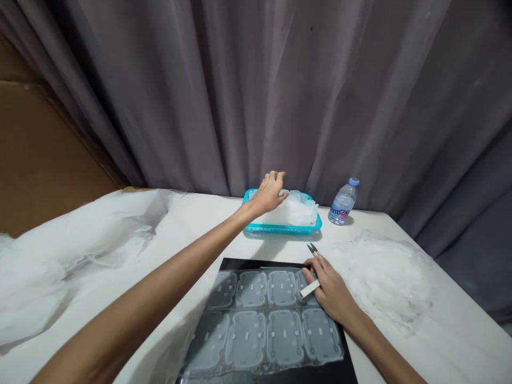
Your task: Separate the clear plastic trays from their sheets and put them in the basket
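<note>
Judging by looks, the moulded sheet (264,325) is thin, translucent, floppy and light. It has two rows of rounded-rectangle shapes joined by thin webs, and it likely tears at those webs. Better pinned flat under a palm or pinched at an edge web than grabbed mid-panel. It lies on a black mat (240,264) at the near edge of the worktop (440,330), straight in front of the person.

Right grip (330,290) rests on the sheet's far right corner, fingers closed around thread snips (311,248). The blade tips poke out beyond the fingers and a pale handle shows under the thumb. Snips look small and rigid, with sharp points.

Left grip (270,193) is stretched over a turquoise tray (280,229) at the back of the worktop, fingers curled down onto a heap of clear plastic pieces (298,210). Can't tell if it has hold of one. Pieces look light, soft and slippery, and probably cling together.

Water bottle (343,202) stands just right of the tray. White fluffy trimmings (380,277) lie right of the mat, crumpled white film (80,240) lies left, and a grey curtain (280,80) hangs behind.
</note>
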`<state>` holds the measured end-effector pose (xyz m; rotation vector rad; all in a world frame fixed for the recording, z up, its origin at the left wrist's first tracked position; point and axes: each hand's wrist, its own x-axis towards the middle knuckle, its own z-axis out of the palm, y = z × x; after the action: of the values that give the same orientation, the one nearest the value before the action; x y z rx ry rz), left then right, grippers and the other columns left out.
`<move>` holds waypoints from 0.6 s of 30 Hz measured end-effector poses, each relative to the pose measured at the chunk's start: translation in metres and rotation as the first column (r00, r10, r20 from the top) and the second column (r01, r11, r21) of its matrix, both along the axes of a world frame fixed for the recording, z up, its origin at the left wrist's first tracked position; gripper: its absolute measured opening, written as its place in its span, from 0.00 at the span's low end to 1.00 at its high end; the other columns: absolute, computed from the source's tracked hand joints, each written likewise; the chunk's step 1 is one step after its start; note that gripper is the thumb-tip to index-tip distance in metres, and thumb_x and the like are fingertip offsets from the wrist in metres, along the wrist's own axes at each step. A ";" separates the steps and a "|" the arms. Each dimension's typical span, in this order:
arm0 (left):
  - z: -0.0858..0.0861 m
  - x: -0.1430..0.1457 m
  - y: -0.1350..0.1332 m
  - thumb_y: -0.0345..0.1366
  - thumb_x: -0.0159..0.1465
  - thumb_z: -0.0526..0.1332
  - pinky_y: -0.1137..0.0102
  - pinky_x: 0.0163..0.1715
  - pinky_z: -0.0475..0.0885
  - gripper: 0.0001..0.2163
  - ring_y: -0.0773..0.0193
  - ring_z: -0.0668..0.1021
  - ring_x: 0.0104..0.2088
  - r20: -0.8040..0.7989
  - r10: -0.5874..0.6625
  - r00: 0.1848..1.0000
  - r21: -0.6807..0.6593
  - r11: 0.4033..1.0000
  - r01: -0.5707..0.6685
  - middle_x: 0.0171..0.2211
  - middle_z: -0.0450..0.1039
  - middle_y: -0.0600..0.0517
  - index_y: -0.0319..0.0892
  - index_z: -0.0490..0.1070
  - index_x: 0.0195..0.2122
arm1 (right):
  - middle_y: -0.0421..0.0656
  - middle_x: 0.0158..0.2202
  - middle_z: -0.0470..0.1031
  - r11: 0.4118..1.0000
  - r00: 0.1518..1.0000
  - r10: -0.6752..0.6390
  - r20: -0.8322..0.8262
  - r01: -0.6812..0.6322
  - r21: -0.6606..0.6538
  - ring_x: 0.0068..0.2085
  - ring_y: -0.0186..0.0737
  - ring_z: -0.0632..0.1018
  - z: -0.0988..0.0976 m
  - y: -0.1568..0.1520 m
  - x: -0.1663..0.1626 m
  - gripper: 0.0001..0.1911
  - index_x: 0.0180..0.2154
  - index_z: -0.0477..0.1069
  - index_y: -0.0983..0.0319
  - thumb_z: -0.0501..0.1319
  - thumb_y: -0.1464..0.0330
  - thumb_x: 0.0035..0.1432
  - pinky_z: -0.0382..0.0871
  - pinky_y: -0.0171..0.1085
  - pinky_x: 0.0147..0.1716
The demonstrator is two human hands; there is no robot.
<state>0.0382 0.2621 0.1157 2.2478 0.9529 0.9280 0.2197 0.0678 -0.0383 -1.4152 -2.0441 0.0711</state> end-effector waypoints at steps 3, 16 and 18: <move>-0.023 -0.016 -0.060 0.38 0.67 0.63 0.45 0.66 0.56 0.19 0.40 0.65 0.63 -0.087 -0.036 0.996 0.052 0.998 0.041 0.59 0.65 0.36 0.37 0.66 0.57 | 0.49 0.45 0.75 1.000 1.000 -0.009 0.000 0.009 0.001 0.52 0.52 0.77 0.001 -0.001 0.000 0.07 0.46 0.68 0.57 0.51 0.67 0.73 0.75 0.51 0.51; -0.104 -0.098 -0.200 0.53 0.74 0.53 0.46 0.69 0.56 0.30 0.44 0.55 0.73 -0.446 -0.327 0.833 -0.135 0.945 0.299 0.75 0.46 0.49 0.55 0.48 0.74 | 0.50 0.45 0.75 1.000 0.992 0.003 -0.130 -0.005 -0.019 0.52 0.50 0.75 0.024 -0.011 0.008 0.19 0.46 0.73 0.58 0.44 0.62 0.76 0.72 0.51 0.54; -0.102 -0.107 -0.199 0.52 0.74 0.53 0.46 0.69 0.56 0.29 0.45 0.55 0.73 -0.438 -0.339 0.833 -0.161 0.941 0.298 0.76 0.45 0.50 0.57 0.48 0.74 | 0.49 0.48 0.74 0.997 0.972 0.035 -0.233 -0.049 -0.055 0.52 0.49 0.74 0.037 -0.016 0.012 0.25 0.48 0.73 0.57 0.41 0.55 0.76 0.71 0.50 0.54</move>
<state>-0.0689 0.0629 0.0138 2.4997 0.7449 0.1977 0.2314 0.0521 -0.0015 -1.3318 -1.8921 0.3042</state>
